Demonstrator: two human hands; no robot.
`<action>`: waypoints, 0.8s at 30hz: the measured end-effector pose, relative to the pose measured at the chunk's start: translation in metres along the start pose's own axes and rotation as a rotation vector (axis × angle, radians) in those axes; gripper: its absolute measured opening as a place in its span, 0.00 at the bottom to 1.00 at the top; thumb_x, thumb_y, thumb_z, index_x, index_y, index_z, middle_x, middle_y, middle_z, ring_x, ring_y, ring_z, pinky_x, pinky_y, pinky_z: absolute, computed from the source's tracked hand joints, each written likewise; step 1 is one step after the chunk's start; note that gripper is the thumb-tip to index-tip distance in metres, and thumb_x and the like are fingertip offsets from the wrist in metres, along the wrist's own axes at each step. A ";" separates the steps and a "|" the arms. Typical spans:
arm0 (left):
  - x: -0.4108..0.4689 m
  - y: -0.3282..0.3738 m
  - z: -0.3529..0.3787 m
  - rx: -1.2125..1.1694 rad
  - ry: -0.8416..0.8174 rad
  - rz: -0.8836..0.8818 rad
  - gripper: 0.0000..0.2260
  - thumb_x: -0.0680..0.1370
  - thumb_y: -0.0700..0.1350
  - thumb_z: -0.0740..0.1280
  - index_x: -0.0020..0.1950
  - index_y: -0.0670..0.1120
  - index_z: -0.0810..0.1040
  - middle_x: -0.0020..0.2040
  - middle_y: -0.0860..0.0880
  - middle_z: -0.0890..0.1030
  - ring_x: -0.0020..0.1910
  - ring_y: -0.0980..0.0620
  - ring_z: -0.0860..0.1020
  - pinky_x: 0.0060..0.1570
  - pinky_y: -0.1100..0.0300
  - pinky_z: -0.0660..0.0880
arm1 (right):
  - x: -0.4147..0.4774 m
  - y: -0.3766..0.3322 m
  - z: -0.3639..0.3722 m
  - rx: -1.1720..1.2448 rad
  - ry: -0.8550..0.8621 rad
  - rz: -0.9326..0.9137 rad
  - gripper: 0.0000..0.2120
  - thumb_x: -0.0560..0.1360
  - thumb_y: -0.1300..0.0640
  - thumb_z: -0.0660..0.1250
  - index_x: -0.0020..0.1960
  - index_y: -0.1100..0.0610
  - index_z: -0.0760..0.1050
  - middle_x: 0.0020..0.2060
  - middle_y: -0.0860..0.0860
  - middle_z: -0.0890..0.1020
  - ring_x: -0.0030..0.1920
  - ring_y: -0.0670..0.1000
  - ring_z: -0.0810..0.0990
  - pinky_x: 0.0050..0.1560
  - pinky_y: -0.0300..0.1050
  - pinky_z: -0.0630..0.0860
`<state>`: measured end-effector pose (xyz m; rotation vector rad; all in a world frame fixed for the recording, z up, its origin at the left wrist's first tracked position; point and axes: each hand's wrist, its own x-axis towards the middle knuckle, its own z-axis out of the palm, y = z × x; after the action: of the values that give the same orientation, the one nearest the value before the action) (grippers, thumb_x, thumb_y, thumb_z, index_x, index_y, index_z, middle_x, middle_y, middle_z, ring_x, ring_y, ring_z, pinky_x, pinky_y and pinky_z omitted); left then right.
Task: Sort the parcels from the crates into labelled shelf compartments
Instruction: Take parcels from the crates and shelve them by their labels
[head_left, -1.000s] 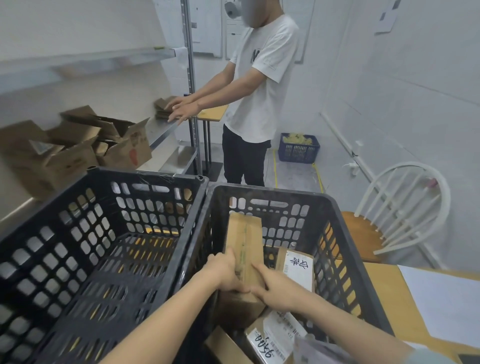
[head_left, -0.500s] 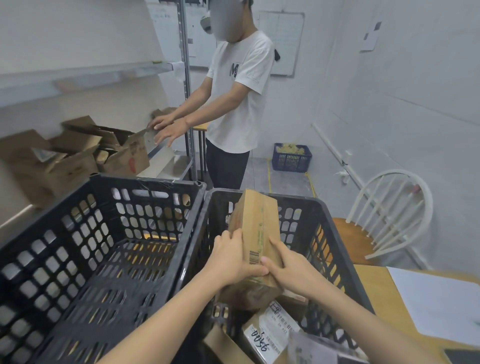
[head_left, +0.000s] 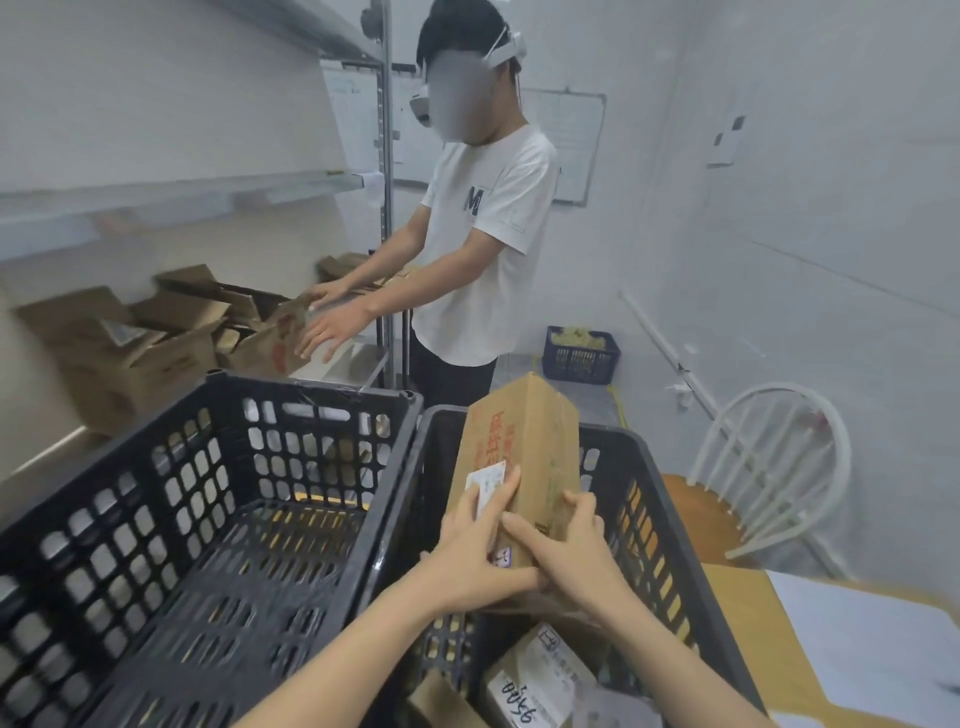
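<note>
- Parcel (head_left: 519, 467), a tall brown cardboard box, is now standing clear above the rim of the right crate (head_left: 649, 467); one second ago it was lying low inside that crate, among the other parcels.
- Left hand (head_left: 475, 540) is closing on the left face of the box, its fingers lying over a white label (head_left: 485, 480) on that face.
- Right hand (head_left: 566, 545) is closing on the lower right edge, with its fingers wrapping around the near corner. Both grips are closed fully on the box; neither hand is holding anything else.
- Box orientation is changing with the lift: it is now upright with a slight tilt, and the red-printed face with the label is turning toward the camera. Judgement: the label is being brought into view for reading, which decides the compartment.
- Remaining parcels (head_left: 540, 680), one with handwritten digits on its label, are lying in the bottom of the right crate, so sorting is not yet finished.
- Left crate (head_left: 208, 493) is showing no parcels on its visible floor.
- Shelf (head_left: 171, 189) at the left is carrying open cardboard boxes (head_left: 130, 343); no compartment labels are legible from here.
- Second person (head_left: 483, 234) is working with both hands at the far end of that shelf. Judgement: the carry to the shelf is calling for a route clear of those arms.
</note>
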<state>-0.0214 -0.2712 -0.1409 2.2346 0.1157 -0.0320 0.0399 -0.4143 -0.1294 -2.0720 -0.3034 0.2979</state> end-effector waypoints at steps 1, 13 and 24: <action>-0.001 -0.001 -0.002 -0.017 -0.027 0.017 0.44 0.63 0.65 0.71 0.67 0.81 0.43 0.78 0.55 0.43 0.78 0.51 0.43 0.74 0.43 0.57 | 0.001 0.002 -0.003 0.010 0.020 0.000 0.39 0.68 0.40 0.74 0.69 0.50 0.56 0.60 0.50 0.65 0.55 0.50 0.71 0.54 0.44 0.74; 0.011 -0.025 -0.026 -0.175 0.071 -0.035 0.44 0.76 0.55 0.70 0.80 0.53 0.42 0.66 0.64 0.67 0.63 0.63 0.70 0.62 0.66 0.68 | 0.005 0.010 -0.011 0.016 0.038 -0.074 0.28 0.75 0.42 0.66 0.71 0.50 0.67 0.67 0.47 0.69 0.61 0.44 0.71 0.63 0.42 0.67; 0.017 -0.030 -0.025 -0.168 0.283 -0.044 0.62 0.61 0.64 0.78 0.76 0.62 0.31 0.76 0.54 0.60 0.73 0.53 0.63 0.71 0.46 0.66 | 0.010 0.020 -0.007 -0.094 -0.015 -0.222 0.38 0.67 0.36 0.69 0.73 0.36 0.58 0.64 0.39 0.71 0.64 0.44 0.70 0.62 0.50 0.74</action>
<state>-0.0080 -0.2319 -0.1497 2.0571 0.3098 0.2612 0.0536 -0.4269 -0.1443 -2.1059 -0.5611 0.1677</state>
